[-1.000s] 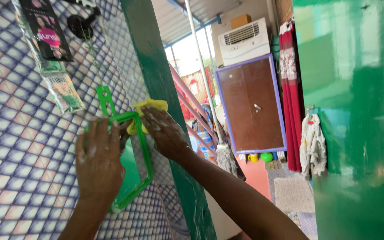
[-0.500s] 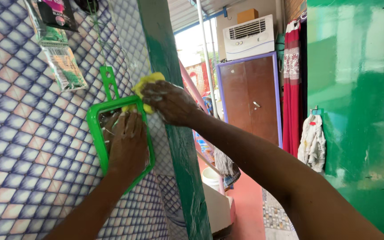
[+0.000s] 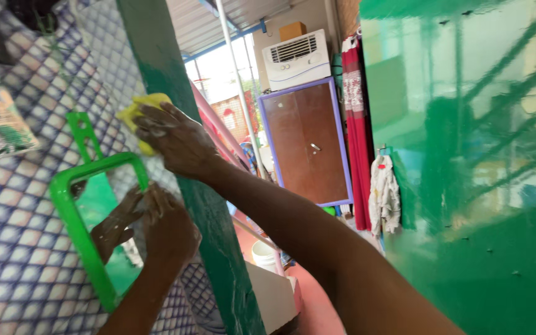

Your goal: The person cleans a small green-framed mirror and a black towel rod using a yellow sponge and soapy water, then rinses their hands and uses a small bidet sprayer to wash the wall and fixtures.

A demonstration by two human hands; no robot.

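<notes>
A small mirror in a bright green plastic frame (image 3: pixel 77 217) hangs against a blue and white tiled wall (image 3: pixel 13 248). My left hand (image 3: pixel 167 224) grips its right edge, and the glass reflects those fingers. My right hand (image 3: pixel 178 141) presses a yellow cloth (image 3: pixel 133 113) against the wall at the mirror's upper right corner. My right forearm crosses the view from the lower right.
A green painted pillar (image 3: pixel 218 248) stands just right of the mirror. Packets (image 3: pixel 1 124) hang on the wall at upper left. Farther back are a brown cabinet with a purple frame (image 3: pixel 305 142), a white air cooler (image 3: pixel 296 59), hanging clothes (image 3: pixel 358 124) and a glossy green wall (image 3: pixel 466 186).
My right hand with the yellow cloth has slid up and to the right, off the mirror's top edge. My left hand has shifted from the glass to the frame's right side.
</notes>
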